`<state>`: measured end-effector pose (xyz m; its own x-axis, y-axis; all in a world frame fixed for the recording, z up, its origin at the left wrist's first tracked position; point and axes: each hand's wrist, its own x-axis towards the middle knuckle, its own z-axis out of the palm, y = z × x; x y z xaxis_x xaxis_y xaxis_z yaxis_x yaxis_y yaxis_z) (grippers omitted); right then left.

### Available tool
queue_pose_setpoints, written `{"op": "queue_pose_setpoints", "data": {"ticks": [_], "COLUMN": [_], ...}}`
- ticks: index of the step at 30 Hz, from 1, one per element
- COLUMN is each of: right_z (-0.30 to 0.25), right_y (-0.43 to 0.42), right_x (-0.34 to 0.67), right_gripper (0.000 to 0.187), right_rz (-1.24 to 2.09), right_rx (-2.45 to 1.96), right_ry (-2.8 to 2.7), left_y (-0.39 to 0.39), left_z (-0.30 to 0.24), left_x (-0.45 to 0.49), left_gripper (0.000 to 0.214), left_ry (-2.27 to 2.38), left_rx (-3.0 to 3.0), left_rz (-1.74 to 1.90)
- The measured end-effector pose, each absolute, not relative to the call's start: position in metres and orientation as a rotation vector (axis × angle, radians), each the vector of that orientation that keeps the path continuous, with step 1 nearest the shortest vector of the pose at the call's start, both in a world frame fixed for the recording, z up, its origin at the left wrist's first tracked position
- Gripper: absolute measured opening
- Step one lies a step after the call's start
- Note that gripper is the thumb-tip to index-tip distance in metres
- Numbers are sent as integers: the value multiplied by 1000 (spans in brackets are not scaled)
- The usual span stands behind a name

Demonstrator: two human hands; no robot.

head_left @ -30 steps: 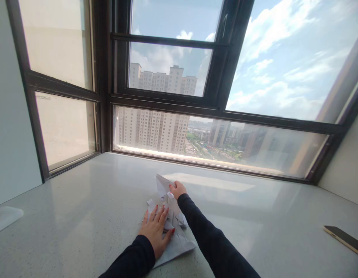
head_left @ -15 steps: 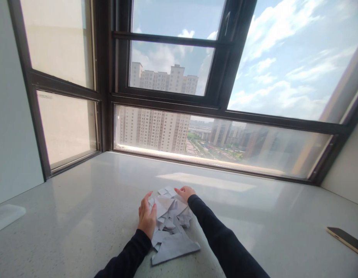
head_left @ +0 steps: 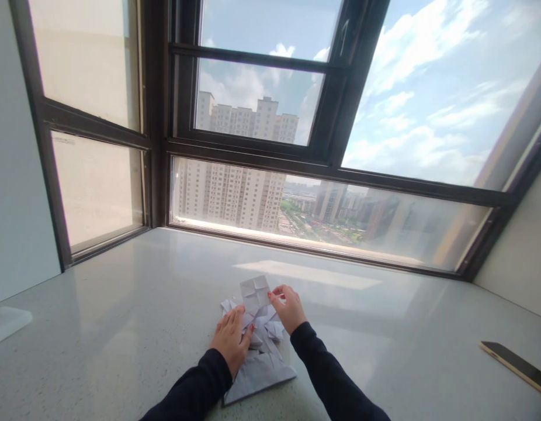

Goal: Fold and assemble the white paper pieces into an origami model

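Observation:
In front of me lies a loose pile of folded white paper pieces point(head_left: 264, 339), several of them overlapping. My left hand point(head_left: 231, 336) rests on the left side of this pile, fingers stretched and thumb apart. A creased paper square point(head_left: 254, 292) is raised at the pile's far end, showing cross-shaped fold lines. Its right edge is pinched between the thumb and fingers of my right hand point(head_left: 288, 307). Nearest to me is a larger folded paper sheet point(head_left: 259, 377), lying flat below my left hand. Some pieces are partly hidden under that hand.
All this sits on a speckled pale windowsill point(head_left: 121, 327). A phone-like dark slab with a gold edge point(head_left: 518, 365) lies far right. At the left edge is a translucent white plastic item point(head_left: 10, 324). Dark window frames point(head_left: 253, 156) border the sill's back.
The creased square has come up from the pile, with my right hand pinching its edge. My left hand has shifted right, further over the pile. The view has moved slightly.

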<state>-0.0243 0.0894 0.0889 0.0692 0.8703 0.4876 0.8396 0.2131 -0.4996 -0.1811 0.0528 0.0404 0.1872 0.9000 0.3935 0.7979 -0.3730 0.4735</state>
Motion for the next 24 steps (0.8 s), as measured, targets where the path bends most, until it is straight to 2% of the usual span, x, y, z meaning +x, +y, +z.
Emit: {"op": "queue_pose_setpoints", "data": {"ticks": [6, 11, 18, 21, 24], "right_z": [42, 47, 50, 53, 59], "right_y": [31, 22, 20, 20, 21], "right_x": [-10, -11, -18, -17, -15], "right_gripper": [42, 50, 39, 27, 24], "right_rz": [-165, -149, 97, 171, 160], "right_rx": [-1416, -1332, -1318, -1208, -1179], "right_ry": [-1782, -1996, -2180, -2091, -2015], "left_y": [50, 48, 56, 58, 57], "left_z": [47, 52, 47, 48, 53], "left_x": [-181, -182, -185, -188, -189], "left_gripper": [53, 45, 42, 39, 32], "left_ry": [1750, 1748, 1349, 1326, 1366], "left_rx": [2275, 2300, 2335, 2287, 2241], "left_rz": [879, 792, 1120, 1236, 1306]}}
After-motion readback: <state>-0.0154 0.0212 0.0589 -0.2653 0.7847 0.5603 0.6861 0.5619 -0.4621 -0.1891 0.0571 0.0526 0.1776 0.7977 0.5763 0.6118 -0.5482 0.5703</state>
